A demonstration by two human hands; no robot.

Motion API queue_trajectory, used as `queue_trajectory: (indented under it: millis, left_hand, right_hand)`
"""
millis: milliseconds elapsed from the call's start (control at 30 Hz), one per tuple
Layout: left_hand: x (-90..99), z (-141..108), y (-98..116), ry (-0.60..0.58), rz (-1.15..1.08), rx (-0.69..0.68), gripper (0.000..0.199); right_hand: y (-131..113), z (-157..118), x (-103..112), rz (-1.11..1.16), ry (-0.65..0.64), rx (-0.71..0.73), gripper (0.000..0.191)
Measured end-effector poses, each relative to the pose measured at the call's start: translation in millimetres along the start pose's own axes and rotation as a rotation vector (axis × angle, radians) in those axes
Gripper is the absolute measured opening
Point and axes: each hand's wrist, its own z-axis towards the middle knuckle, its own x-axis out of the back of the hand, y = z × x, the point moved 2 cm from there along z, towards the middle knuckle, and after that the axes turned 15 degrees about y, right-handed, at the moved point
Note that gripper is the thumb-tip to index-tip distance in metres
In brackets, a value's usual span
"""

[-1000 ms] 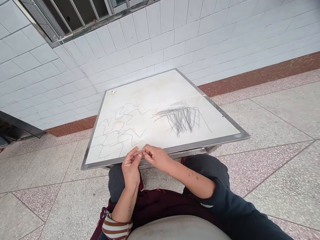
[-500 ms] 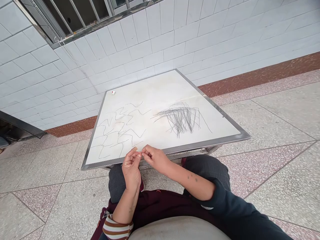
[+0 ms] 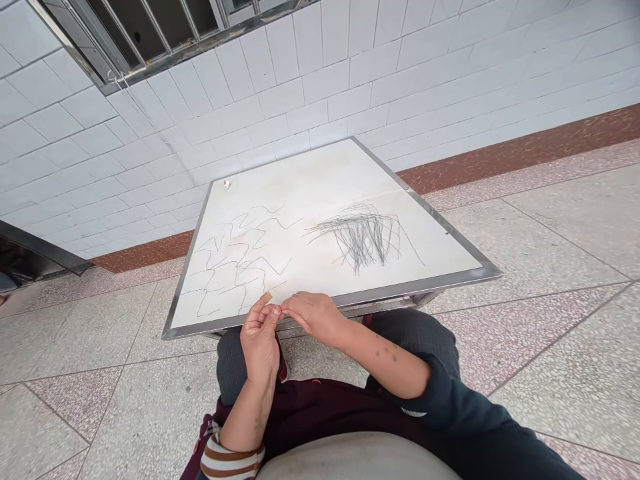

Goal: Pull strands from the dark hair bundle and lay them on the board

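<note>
My left hand is over the near edge of the table, with thumb and forefinger pinched together. A tan strip of tape or bandage wraps one of its fingertips. Right beside it, my right hand is closed, its fingertips meeting those of the left. Whatever lies between them is too thin to make out. Beyond my left hand, several bent thin dark wire-like strands lie spread over the white tabletop. Farther right is a tangled pile of similar longer strands.
A metal rim edges the table, which stands against a white tiled wall. A small white and red item sits at its far left corner. Above is a barred window. My knees are at the near edge.
My right hand has turned at the wrist, its back now more level and its fingers pointing left. My left hand has shifted slightly left and down. The strands on the table are unchanged.
</note>
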Motion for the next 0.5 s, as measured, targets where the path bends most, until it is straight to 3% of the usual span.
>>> queue_trajectory:
  millis: [233,500]
  left_hand:
    - [-1.1,-3.6,2.4,0.053,0.027,-0.159,0.036]
    - [0.1,-3.5,4.7,0.058,0.05,-0.179,0.036]
  right_hand:
    - [0.6,-0.4,-3.5,0.106,0.028,-0.169,0.016]
    - [-5.3,1.2,5.4,0.033,0.005,-0.034,0.024]
